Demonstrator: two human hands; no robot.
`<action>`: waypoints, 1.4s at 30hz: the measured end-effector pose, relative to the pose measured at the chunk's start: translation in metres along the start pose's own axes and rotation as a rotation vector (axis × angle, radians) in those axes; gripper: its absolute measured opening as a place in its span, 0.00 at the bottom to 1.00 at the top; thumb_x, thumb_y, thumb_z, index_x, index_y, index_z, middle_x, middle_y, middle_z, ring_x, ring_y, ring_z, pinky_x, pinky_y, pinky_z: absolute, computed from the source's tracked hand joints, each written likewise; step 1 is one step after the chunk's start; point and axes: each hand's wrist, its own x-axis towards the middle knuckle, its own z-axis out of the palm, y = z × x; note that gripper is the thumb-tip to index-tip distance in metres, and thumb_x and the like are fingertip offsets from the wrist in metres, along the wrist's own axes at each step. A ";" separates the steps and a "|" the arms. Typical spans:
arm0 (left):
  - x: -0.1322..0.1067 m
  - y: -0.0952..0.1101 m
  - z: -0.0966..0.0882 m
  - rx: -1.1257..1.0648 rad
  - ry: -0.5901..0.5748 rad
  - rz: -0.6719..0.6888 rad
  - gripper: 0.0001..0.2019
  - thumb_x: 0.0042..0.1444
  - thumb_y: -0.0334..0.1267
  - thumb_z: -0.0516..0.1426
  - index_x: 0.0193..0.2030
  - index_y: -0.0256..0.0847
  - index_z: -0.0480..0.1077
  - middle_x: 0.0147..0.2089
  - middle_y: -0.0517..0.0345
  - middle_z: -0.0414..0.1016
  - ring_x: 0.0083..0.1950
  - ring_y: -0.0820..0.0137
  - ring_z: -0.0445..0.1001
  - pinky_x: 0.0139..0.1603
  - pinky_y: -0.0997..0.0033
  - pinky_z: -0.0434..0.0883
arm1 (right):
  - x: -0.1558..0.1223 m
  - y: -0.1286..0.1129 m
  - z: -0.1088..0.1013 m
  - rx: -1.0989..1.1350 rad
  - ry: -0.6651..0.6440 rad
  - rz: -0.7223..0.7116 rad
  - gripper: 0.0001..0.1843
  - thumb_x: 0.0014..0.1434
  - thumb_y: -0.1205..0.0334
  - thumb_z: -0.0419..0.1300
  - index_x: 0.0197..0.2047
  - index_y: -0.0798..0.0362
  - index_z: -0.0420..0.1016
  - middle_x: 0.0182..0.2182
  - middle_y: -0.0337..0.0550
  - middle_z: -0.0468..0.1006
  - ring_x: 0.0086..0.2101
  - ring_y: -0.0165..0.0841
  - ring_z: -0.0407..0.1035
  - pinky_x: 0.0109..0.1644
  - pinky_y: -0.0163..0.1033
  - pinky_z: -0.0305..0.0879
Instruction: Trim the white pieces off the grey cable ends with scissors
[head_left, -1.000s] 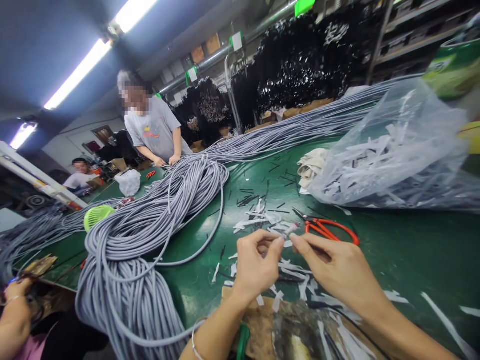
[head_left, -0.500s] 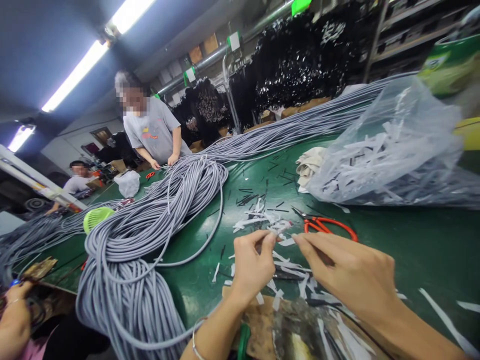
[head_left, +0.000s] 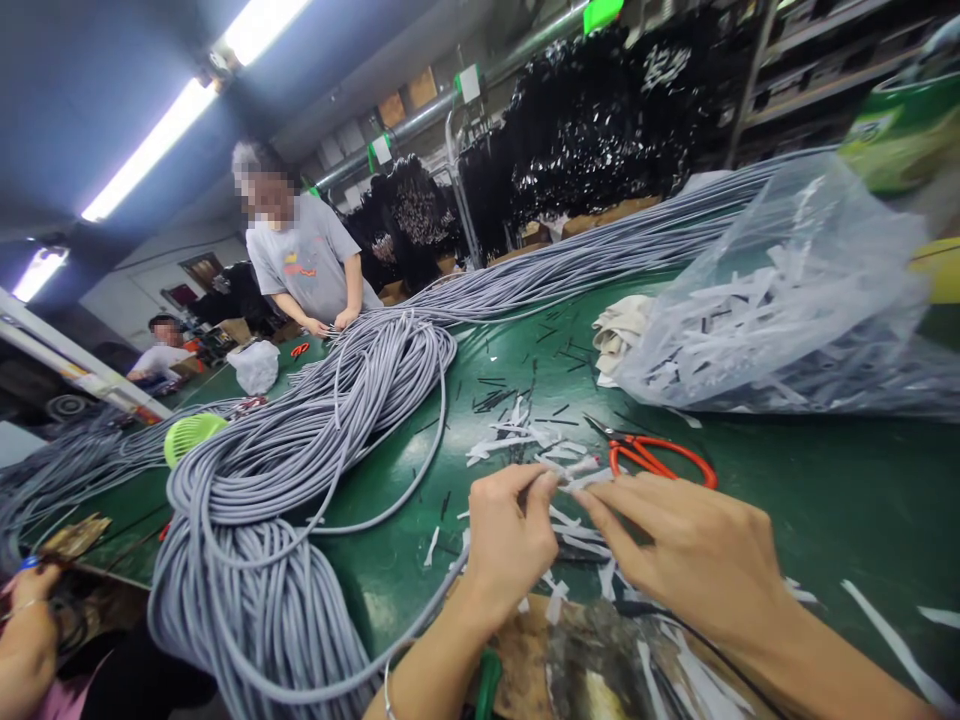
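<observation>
My left hand (head_left: 514,530) is closed in a pinch at the end of a grey cable (head_left: 450,580), which runs up behind my left wrist from the big coil. The held tip is mostly hidden by my fingers. Just to the right, my right hand (head_left: 690,550) is closed too, thumb and forefinger close together; what they pinch is too small to make out. White strips (head_left: 581,545) lie scattered under and around both hands. Red-handled scissors (head_left: 664,460) lie beyond my right hand, blades pointing to the upper left.
A coil of grey cable (head_left: 300,480) covers the left of the green table (head_left: 810,500). At the right stands a clear bag (head_left: 780,310) of strips, beside a cloth (head_left: 621,335). Black offcuts (head_left: 495,398) lie mid-table. A co-worker (head_left: 307,250) handles cables across the table.
My hands have come slightly closer together, the right one shifting a little left. The cable near my left wrist now shows higher. The scissors and bag stay put.
</observation>
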 end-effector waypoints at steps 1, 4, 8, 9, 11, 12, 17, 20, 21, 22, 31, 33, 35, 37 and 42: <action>0.000 0.000 0.000 -0.019 -0.005 -0.008 0.14 0.58 0.33 0.49 0.29 0.37 0.76 0.26 0.55 0.75 0.27 0.70 0.69 0.29 0.74 0.64 | 0.000 -0.001 0.000 0.029 -0.007 -0.004 0.21 0.63 0.61 0.48 0.22 0.53 0.75 0.19 0.37 0.77 0.20 0.27 0.70 0.27 0.32 0.58; 0.002 -0.001 0.000 -0.057 -0.005 -0.052 0.15 0.59 0.34 0.48 0.29 0.37 0.76 0.23 0.57 0.73 0.25 0.72 0.66 0.26 0.76 0.61 | 0.000 -0.001 0.001 0.075 -0.002 0.059 0.21 0.63 0.61 0.49 0.23 0.53 0.75 0.20 0.37 0.77 0.21 0.26 0.70 0.27 0.31 0.58; 0.003 -0.003 0.000 -0.087 0.010 -0.078 0.15 0.59 0.36 0.49 0.32 0.35 0.76 0.21 0.59 0.69 0.22 0.74 0.61 0.23 0.76 0.57 | -0.002 0.001 0.001 -0.013 0.066 0.160 0.23 0.64 0.58 0.48 0.22 0.52 0.75 0.18 0.37 0.76 0.17 0.25 0.66 0.22 0.32 0.54; 0.003 -0.003 0.001 -0.097 0.012 -0.080 0.15 0.59 0.36 0.49 0.32 0.35 0.76 0.21 0.59 0.69 0.21 0.74 0.61 0.23 0.76 0.57 | -0.002 0.002 0.002 -0.027 0.080 0.162 0.23 0.64 0.57 0.49 0.21 0.53 0.75 0.17 0.37 0.76 0.16 0.25 0.66 0.22 0.32 0.53; 0.003 -0.002 0.001 -0.118 0.012 -0.090 0.14 0.58 0.36 0.50 0.32 0.34 0.76 0.21 0.58 0.70 0.22 0.74 0.63 0.23 0.76 0.59 | -0.002 0.002 0.002 -0.032 0.094 0.148 0.23 0.64 0.57 0.49 0.21 0.53 0.75 0.17 0.37 0.76 0.16 0.25 0.66 0.22 0.32 0.54; 0.003 -0.002 0.001 -0.129 0.013 -0.098 0.13 0.57 0.35 0.51 0.33 0.34 0.76 0.22 0.57 0.71 0.22 0.73 0.64 0.24 0.77 0.60 | -0.002 0.002 0.003 -0.032 0.095 0.141 0.23 0.64 0.57 0.49 0.22 0.53 0.75 0.17 0.37 0.76 0.17 0.25 0.67 0.23 0.32 0.54; 0.003 0.001 0.002 -0.205 -0.007 -0.145 0.10 0.54 0.36 0.54 0.31 0.34 0.75 0.24 0.55 0.75 0.25 0.71 0.70 0.26 0.76 0.65 | 0.000 0.000 0.002 -0.060 0.090 0.133 0.24 0.65 0.57 0.47 0.22 0.53 0.75 0.18 0.39 0.77 0.18 0.27 0.69 0.23 0.32 0.55; 0.003 0.001 0.003 -0.223 -0.009 -0.165 0.09 0.52 0.36 0.55 0.32 0.34 0.76 0.26 0.53 0.77 0.26 0.70 0.72 0.28 0.75 0.67 | 0.000 -0.001 0.002 -0.046 0.079 0.161 0.24 0.65 0.56 0.46 0.24 0.53 0.75 0.18 0.39 0.77 0.18 0.27 0.69 0.22 0.31 0.55; 0.003 0.001 0.004 -0.220 -0.003 -0.170 0.09 0.51 0.36 0.56 0.32 0.34 0.76 0.27 0.53 0.77 0.26 0.70 0.72 0.27 0.75 0.67 | -0.001 -0.001 0.002 -0.013 0.063 0.187 0.24 0.65 0.56 0.46 0.23 0.53 0.75 0.17 0.38 0.76 0.17 0.26 0.68 0.21 0.31 0.54; 0.003 0.000 0.004 -0.210 0.008 -0.172 0.08 0.51 0.35 0.57 0.31 0.35 0.76 0.27 0.53 0.77 0.26 0.70 0.72 0.26 0.75 0.67 | -0.001 -0.002 0.002 0.037 0.036 0.224 0.25 0.64 0.55 0.46 0.23 0.53 0.74 0.15 0.37 0.74 0.15 0.26 0.65 0.20 0.31 0.54; 0.002 0.000 0.001 -0.108 0.123 -0.057 0.03 0.48 0.31 0.58 0.27 0.36 0.73 0.26 0.57 0.76 0.27 0.72 0.71 0.27 0.77 0.65 | 0.001 -0.005 0.011 0.765 -0.284 0.792 0.31 0.51 0.34 0.49 0.15 0.53 0.65 0.12 0.35 0.57 0.14 0.25 0.50 0.17 0.33 0.47; 0.002 0.000 0.001 -0.109 0.125 -0.060 0.03 0.48 0.31 0.59 0.27 0.36 0.73 0.26 0.57 0.76 0.27 0.73 0.71 0.27 0.77 0.64 | 0.001 -0.007 0.014 0.957 -0.323 0.943 0.33 0.45 0.28 0.50 0.15 0.52 0.62 0.11 0.31 0.50 0.14 0.23 0.45 0.16 0.33 0.42; 0.001 0.000 0.002 -0.118 0.130 -0.065 0.03 0.48 0.31 0.59 0.27 0.36 0.73 0.26 0.57 0.76 0.26 0.73 0.70 0.26 0.77 0.64 | 0.000 -0.010 0.019 1.109 -0.352 1.097 0.33 0.40 0.26 0.52 0.16 0.51 0.59 0.11 0.27 0.44 0.14 0.22 0.39 0.15 0.32 0.37; 0.001 0.000 0.004 -0.137 0.134 -0.060 0.03 0.48 0.31 0.59 0.26 0.36 0.73 0.25 0.57 0.75 0.25 0.73 0.69 0.25 0.78 0.63 | -0.004 -0.011 0.024 1.186 -0.365 1.205 0.34 0.36 0.25 0.54 0.17 0.50 0.57 0.11 0.25 0.41 0.14 0.21 0.36 0.15 0.31 0.35; 0.003 -0.001 0.007 -0.193 0.129 -0.082 0.02 0.46 0.31 0.59 0.26 0.36 0.73 0.24 0.58 0.74 0.25 0.74 0.69 0.24 0.78 0.62 | -0.011 -0.009 0.029 1.170 -0.380 1.202 0.33 0.39 0.25 0.53 0.17 0.50 0.55 0.10 0.26 0.41 0.13 0.21 0.36 0.15 0.32 0.33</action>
